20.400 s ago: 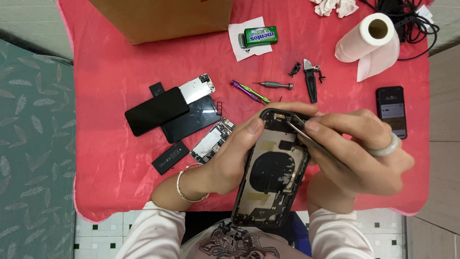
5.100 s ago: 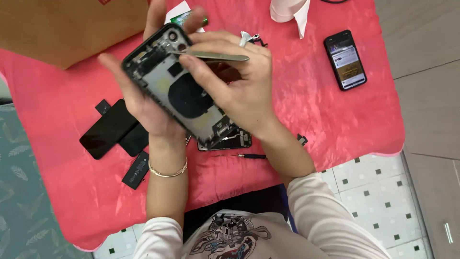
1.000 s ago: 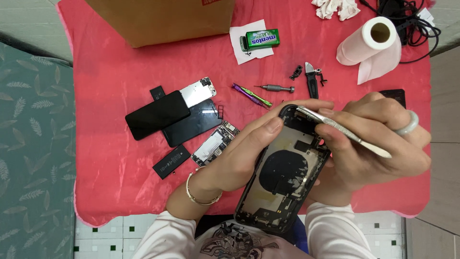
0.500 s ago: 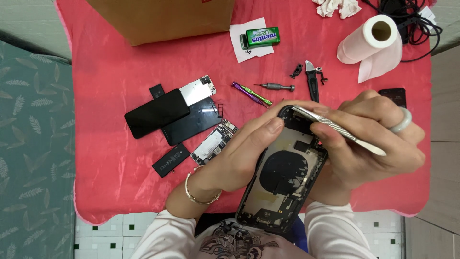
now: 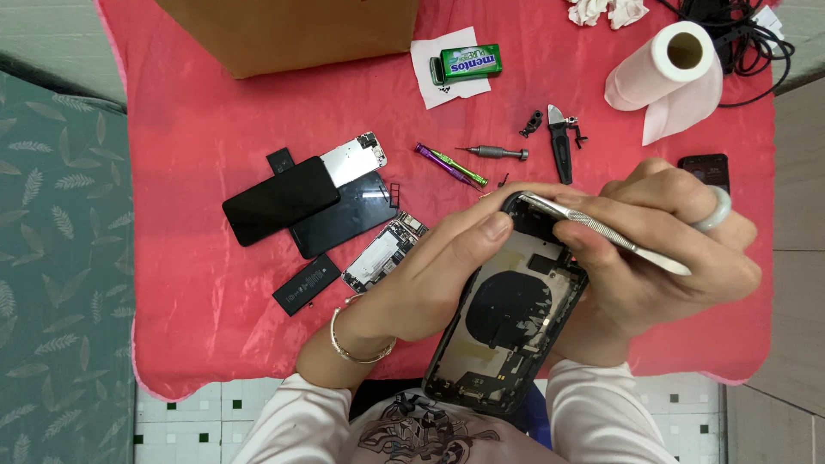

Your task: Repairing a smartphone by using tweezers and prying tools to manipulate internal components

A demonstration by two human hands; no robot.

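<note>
My left hand [image 5: 430, 275] grips an opened black phone housing [image 5: 507, 322] from its left side, thumb laid across the top edge. The housing tilts up off the red tablecloth [image 5: 198, 112], and a round dark coil shows in its middle. My right hand [image 5: 662, 249], with a pale ring on one finger, pinches metal tweezers [image 5: 601, 232]. Their tips touch the housing's top corner near the camera cutout.
Removed phone parts lie to the left: a black screen [image 5: 279, 199], a dark panel, a circuit board [image 5: 382, 252] and a small battery [image 5: 307, 284]. Behind are a screwdriver [image 5: 491, 153], a green-purple tool, a black knife, a paper towel roll [image 5: 675, 64], a candy pack, a cardboard box [image 5: 292, 30] and another phone [image 5: 705, 167].
The tweezers' tips have slid a little further left along the housing's top corner. My hands and the housing stay in about the same place.
</note>
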